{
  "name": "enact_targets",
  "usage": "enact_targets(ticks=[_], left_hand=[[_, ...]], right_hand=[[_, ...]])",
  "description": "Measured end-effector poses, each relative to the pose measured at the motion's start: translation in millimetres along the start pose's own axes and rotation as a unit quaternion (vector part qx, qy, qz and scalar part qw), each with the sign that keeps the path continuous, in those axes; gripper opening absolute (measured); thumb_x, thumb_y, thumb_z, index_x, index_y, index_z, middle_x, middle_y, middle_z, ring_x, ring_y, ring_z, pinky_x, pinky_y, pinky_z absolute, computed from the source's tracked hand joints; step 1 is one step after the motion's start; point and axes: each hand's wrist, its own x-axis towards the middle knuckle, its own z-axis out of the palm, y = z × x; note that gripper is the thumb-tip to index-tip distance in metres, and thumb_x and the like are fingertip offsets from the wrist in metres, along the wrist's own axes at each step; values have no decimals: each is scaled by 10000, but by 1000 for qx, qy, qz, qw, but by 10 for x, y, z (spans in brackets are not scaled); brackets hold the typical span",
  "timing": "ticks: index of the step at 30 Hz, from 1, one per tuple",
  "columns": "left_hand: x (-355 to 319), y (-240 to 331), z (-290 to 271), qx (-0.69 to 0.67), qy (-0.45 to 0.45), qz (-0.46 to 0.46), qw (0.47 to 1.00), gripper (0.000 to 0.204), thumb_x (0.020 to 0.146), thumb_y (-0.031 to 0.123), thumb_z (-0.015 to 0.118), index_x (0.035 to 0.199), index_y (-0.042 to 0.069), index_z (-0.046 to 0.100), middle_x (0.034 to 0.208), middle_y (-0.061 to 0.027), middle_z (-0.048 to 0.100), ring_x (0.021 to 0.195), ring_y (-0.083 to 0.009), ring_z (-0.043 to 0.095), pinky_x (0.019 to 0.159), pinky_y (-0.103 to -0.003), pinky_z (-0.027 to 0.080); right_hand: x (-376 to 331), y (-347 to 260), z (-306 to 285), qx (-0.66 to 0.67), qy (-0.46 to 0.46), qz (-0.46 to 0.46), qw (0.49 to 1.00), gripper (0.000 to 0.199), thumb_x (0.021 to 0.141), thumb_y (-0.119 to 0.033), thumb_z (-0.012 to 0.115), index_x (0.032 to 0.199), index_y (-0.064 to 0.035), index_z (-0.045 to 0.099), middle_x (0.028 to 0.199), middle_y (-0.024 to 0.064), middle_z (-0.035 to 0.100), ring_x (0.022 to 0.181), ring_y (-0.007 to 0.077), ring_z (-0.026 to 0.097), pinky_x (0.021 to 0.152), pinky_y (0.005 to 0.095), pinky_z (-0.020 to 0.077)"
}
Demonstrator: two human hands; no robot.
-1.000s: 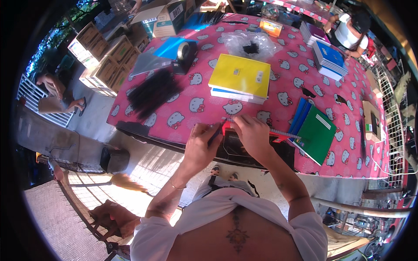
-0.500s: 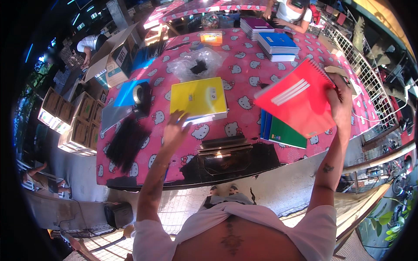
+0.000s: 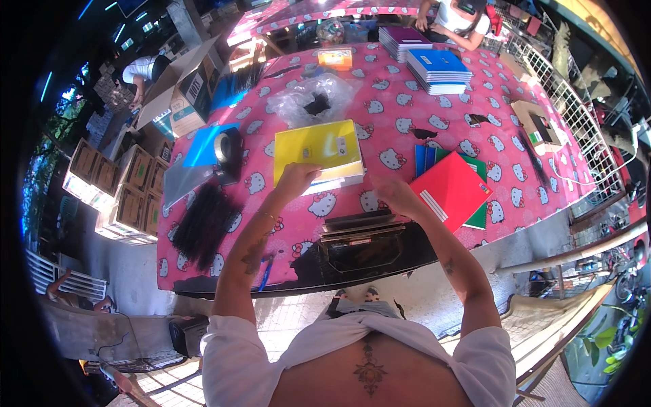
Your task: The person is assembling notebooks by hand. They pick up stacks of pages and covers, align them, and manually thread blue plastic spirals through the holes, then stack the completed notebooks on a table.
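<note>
A yellow notebook (image 3: pixel 315 144) lies on top of a small stack at the middle of the table. My left hand (image 3: pixel 298 180) is at its near edge, fingers pressed together on the cover. My right hand (image 3: pixel 399 198) hangs over the table between that stack and the red notebook (image 3: pixel 453 190); motion smears its fingers, and I see nothing held in it. The red notebook lies slanted across a green notebook (image 3: pixel 479 216) and blue notebooks (image 3: pixel 425 157).
Blue notebooks (image 3: pixel 439 68) and purple notebooks (image 3: pixel 405 41) are stacked at the far right. Crumpled clear plastic (image 3: pixel 312 98), a tape roll (image 3: pixel 222 148), black strips (image 3: pixel 203 227) and a blue pen (image 3: pixel 265 273) lie about. An open carton (image 3: pixel 184 102) stands left; a person (image 3: pixel 461 20) sits beyond.
My right hand has let go of the red notebook, which now lies on the green and blue ones, and has moved left. My left hand has shifted right along the yellow notebook's edge.
</note>
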Motion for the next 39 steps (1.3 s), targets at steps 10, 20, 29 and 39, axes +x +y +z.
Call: enact_targets(ticks=[10,20,29,39], left_hand=[[-128,495,-31,178,206,72,960,247,849,52,582,1088,28,637,940,-162,695,814,-332,689,723,-416,553],[-856,1164,-395,-341,258,-49,903,537,849,27,720,1345,0,519,1427,-132,482,1184,-227,564,898,-336,518],[-926,1802,-113,-485,152,-70,858,327,935,-47,618,1258,0,605,1188,-59,678,1097,-118,612,944,-277,489],[-1205,1587,-36,-358,129,-108,918,373,862,-83,650,1214,5,564,1132,-74,677,1019,-164,651,902,-301,531]], right_hand=[[559,-518,37,484,50,226,844,355,977,-298,545,1242,-63,568,1114,114,663,990,260,651,896,391,514],[-410,-784,-339,270,-60,-47,960,369,935,-132,682,1272,-2,603,1179,66,670,1070,148,615,921,319,500],[-1103,-97,-592,307,64,-57,948,336,920,-83,700,1243,-45,613,1143,27,687,1078,142,625,937,317,495],[-1097,136,61,329,95,-5,940,397,849,-118,788,1194,-32,611,1116,46,681,1040,149,628,918,311,497]])
